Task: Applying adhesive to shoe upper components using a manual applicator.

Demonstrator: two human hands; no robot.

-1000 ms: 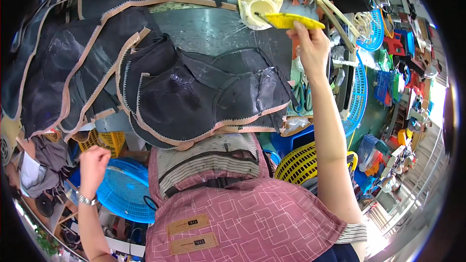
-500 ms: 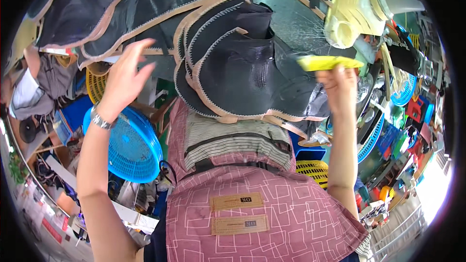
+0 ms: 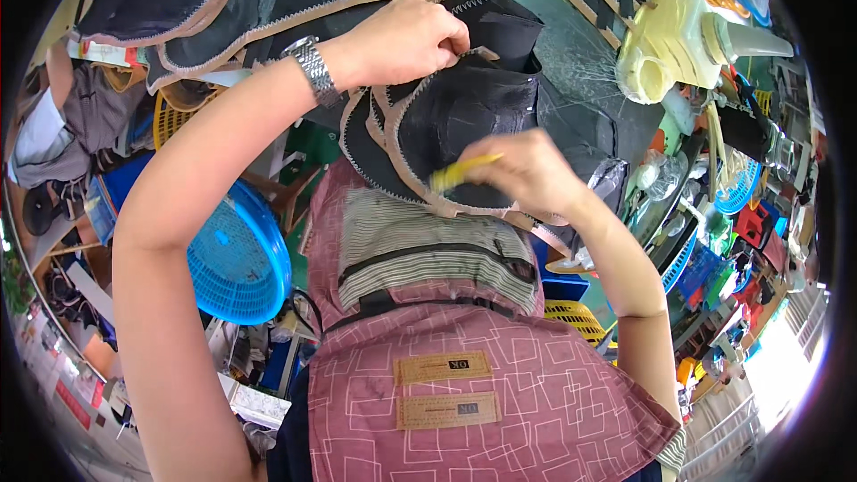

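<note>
The left hand [image 3: 406, 40] is bent with its fingertips close together, touching the top end of a black cloth piece [image 3: 464, 120]. I can't tell if the fingers pinch it. A silver watch [image 3: 314, 70] is on that wrist. The right hand [image 3: 531, 170] is closed, pinching a yellow tool [image 3: 464, 170]. The tool is blurry and sits at the black cloth piece's zigzag edge, near the table's front edge. I can't see if it touches. The black cloth piece lies with others at the front edge of the table [image 3: 580, 62], just by the pink apron [image 3: 446, 330]. A pale yellow pot [image 3: 674, 40] is near the table's right edge. A blue basket [image 3: 237, 259] is below the table's front edge, on the left.
</note>
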